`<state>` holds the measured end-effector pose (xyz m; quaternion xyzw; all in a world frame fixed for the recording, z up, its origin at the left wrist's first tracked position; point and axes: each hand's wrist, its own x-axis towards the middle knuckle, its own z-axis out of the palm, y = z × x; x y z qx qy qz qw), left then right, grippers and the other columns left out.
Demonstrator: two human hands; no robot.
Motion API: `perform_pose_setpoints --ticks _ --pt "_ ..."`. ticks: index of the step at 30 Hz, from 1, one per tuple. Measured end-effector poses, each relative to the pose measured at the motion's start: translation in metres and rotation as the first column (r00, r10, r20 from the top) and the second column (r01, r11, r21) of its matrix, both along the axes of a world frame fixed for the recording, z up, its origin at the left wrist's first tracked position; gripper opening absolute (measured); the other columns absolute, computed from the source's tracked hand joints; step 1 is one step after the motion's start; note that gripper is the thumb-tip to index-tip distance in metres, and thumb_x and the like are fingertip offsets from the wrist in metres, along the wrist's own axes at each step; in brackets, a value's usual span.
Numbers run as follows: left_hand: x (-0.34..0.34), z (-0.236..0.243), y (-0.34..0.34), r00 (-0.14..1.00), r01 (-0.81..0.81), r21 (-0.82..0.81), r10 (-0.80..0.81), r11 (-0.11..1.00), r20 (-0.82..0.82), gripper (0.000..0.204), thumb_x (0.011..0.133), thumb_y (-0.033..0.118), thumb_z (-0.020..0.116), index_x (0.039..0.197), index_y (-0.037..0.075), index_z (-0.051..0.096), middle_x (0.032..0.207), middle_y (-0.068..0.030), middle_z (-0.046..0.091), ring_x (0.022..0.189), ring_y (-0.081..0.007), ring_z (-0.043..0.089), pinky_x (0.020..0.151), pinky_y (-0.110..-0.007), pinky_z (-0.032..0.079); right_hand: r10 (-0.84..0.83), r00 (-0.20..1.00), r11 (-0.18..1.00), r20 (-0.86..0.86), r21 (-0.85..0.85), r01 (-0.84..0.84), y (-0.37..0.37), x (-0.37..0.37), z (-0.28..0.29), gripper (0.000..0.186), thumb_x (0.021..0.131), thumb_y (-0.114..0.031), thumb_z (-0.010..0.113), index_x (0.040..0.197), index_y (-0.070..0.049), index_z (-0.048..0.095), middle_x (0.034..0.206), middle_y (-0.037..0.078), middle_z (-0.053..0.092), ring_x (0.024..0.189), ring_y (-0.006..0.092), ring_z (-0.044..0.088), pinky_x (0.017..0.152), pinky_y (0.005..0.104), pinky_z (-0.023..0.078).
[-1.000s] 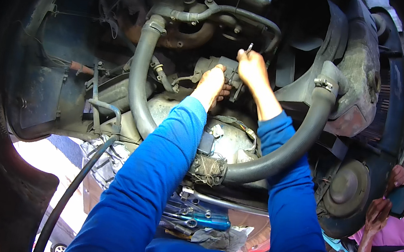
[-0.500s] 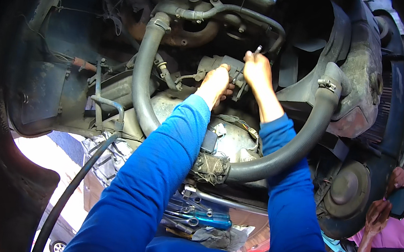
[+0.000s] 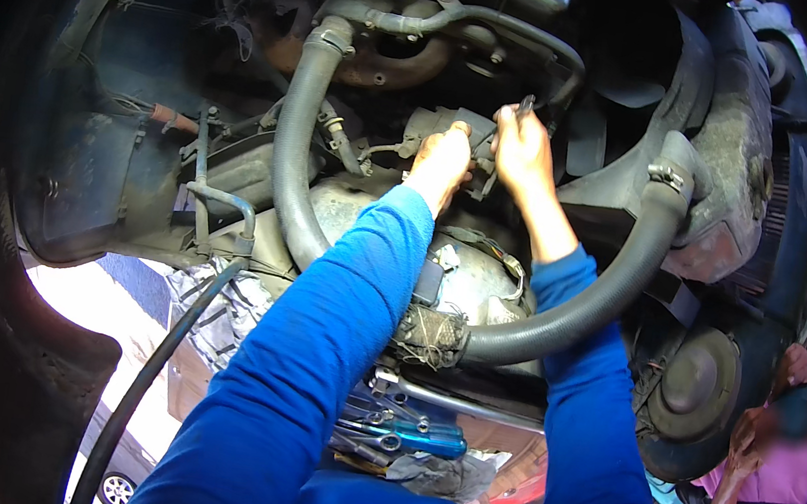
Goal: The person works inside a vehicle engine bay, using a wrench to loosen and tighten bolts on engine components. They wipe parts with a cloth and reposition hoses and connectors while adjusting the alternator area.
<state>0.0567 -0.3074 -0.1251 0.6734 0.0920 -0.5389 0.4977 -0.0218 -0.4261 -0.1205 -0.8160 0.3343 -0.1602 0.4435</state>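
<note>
My right hand [image 3: 524,156] is closed around a slim metal tool [image 3: 526,104]. One end of the tool sticks up past the thumb, and its shaft slants down toward a grey cylindrical engine part [image 3: 427,126]. The tool's working end is too hidden to make out. Against the near side of that part, my left hand [image 3: 443,163] has its fingers curled in and its thumb on top. Whatever lies within those fingers is covered by the hand. Both hands are close together, deep in the engine bay.
Thick black hoses [image 3: 301,139] curve on the left, and another hose [image 3: 598,311] crosses over my right forearm. Several wrenches and a blue-handled tool [image 3: 431,439] lie near my body. A person in pink [image 3: 785,470] is at the far right. A fan shroud [image 3: 683,105] stands at right.
The whole view has shifted slightly, moving things a little right. My right hand has turned slightly, and the tool's upper end is tilted differently. Both hands remain at the grey part.
</note>
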Motion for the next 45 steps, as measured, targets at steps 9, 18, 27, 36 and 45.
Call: perform_pose_setpoints --ticks 9,18,27,36,45 --pt "-0.001 -0.019 -0.006 0.997 0.037 0.057 -0.040 0.998 0.066 0.056 0.103 0.052 0.050 0.123 0.002 0.068 0.113 -0.0164 0.072 0.088 -0.0274 0.066 0.081 -0.044 0.050 0.576 0.800 0.680 0.167 -0.641 -0.356 0.028 -0.055 0.011 0.010 0.093 -0.014 0.073 0.100 -0.009 0.068 0.086 0.013 0.071 0.081 0.0330 0.072 0.071 0.0453 0.057" --pt "0.000 0.000 -0.003 0.972 -0.019 0.109 -0.007 0.994 0.235 0.061 0.101 0.051 0.052 0.118 -0.003 0.072 0.104 -0.0212 0.078 0.093 -0.0297 0.074 0.084 -0.043 0.055 -0.084 0.988 0.976 0.127 0.211 0.056 0.009 -0.026 -0.014 0.032 0.109 -0.028 0.057 0.100 0.000 0.069 0.076 0.009 0.067 0.070 0.0159 0.065 0.066 0.0359 0.053" --pt "0.001 -0.007 -0.001 0.998 0.060 0.042 -0.061 0.997 0.028 0.061 0.103 0.051 0.050 0.130 -0.003 0.064 0.112 -0.0193 0.076 0.094 -0.0295 0.072 0.074 -0.039 0.051 0.113 0.991 0.956 -0.071 -0.265 -0.128 0.017 -0.013 0.015 0.030 0.110 -0.028 0.054 0.107 -0.001 0.068 0.084 0.022 0.072 0.085 0.0446 0.072 0.075 0.0499 0.056" --pt "-0.002 0.017 -0.002 0.961 0.130 0.196 -0.172 0.972 0.216 0.071 0.104 0.050 0.048 0.136 -0.011 0.064 0.144 -0.0331 0.061 0.138 -0.0417 0.059 0.114 -0.046 0.044 0.304 0.946 0.900 0.117 -0.360 -0.245 0.041 -0.061 0.001 0.013 0.098 -0.012 0.071 0.106 -0.002 0.068 0.081 0.015 0.069 0.073 0.0313 0.070 0.071 0.0409 0.056" --pt "-0.002 -0.010 -0.007 0.994 0.013 0.101 -0.023 0.995 0.103 0.073 0.106 0.054 0.043 0.134 -0.009 0.065 0.143 -0.0309 0.062 0.136 -0.0447 0.059 0.116 -0.048 0.045 -0.083 0.969 0.882 -0.232 0.435 0.180 -0.020 0.014 0.015 0.037 0.111 -0.031 0.051 0.097 0.000 0.063 0.062 0.005 0.059 0.055 0.0191 0.059 0.056 0.0388 0.048"
